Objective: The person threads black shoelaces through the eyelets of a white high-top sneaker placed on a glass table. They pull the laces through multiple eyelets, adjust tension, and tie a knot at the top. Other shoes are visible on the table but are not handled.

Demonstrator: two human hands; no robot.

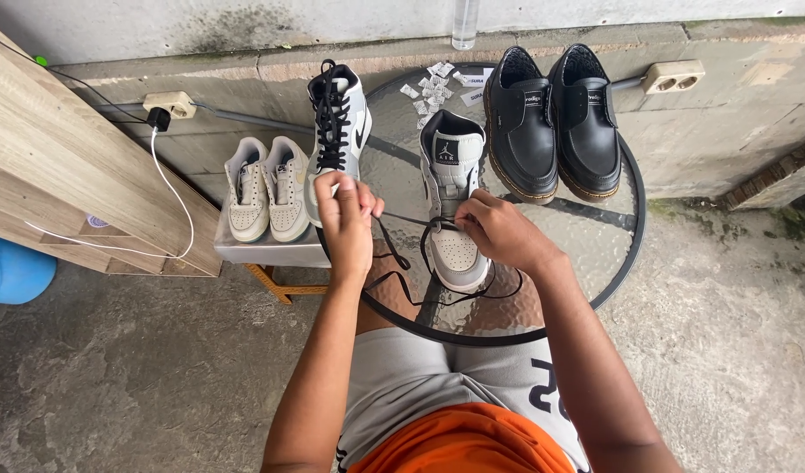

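On a round glass table [617,254] with a black rim, a grey and white high-top sneaker [455,206] lies with its toe toward the near edge, its eyelets mostly unlaced. The right hand [503,232] rests on the sneaker's right side, fingers curled narrow and pinching the black lace [402,263] at the eyelets. The left hand [348,219] is raised just left of the sneaker, fingers bunched tight around the other end of the same lace, which hangs down in loose loops across the glass at the near rim. Behind the left hand stands the matching sneaker [337,123], already laced in black. To the far right on the glass sits a pair of black leather shoes [555,123], side by side. Small white packets [433,88] lie scattered at the far edge between the sneakers and the black pair. Left of the table, a pair of small beige sneakers [267,188] rests on a lower grey surface [271,252].
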